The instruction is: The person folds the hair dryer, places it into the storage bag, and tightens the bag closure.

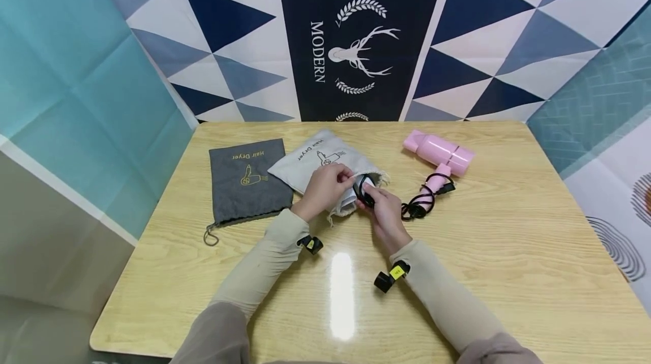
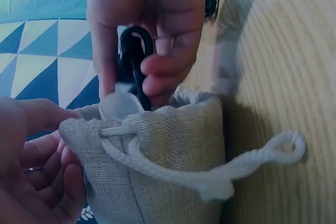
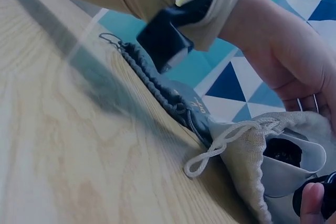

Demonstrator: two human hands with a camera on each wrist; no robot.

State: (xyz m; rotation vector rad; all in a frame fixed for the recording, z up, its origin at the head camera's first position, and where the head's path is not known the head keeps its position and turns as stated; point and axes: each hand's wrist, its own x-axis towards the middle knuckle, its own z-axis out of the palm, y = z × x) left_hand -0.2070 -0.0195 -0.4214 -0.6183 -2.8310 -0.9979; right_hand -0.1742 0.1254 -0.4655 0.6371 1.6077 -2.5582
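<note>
Working at the middle of the surface. Pinching the rim of a pale drawstring bag with the left hand, narrow grip, thumb and fingers on the cloth at the mouth. Gripping a white hair dryer with the right hand, fingers curled about its handle and a looped black cord. Hair dryer partly inside the pale bag: handle showing at the mouth, oval dark-centred opening also visible there from the right wrist. Hanging off the rim: white drawcord, knotted, ending in a loop. To the left, flat: dark grey bag, gold "Hair Dryer" lettering, right edge partly under the pale bag's corner. To the right, near the right hand: pink hair dryer, nozzle pointing left, black cable wound round the handle. On both arms: tan sleeves, black wrist straps. Behind: backdrop of blue and white triangles, dark panel with deer head and sideways "MODERN".
</note>
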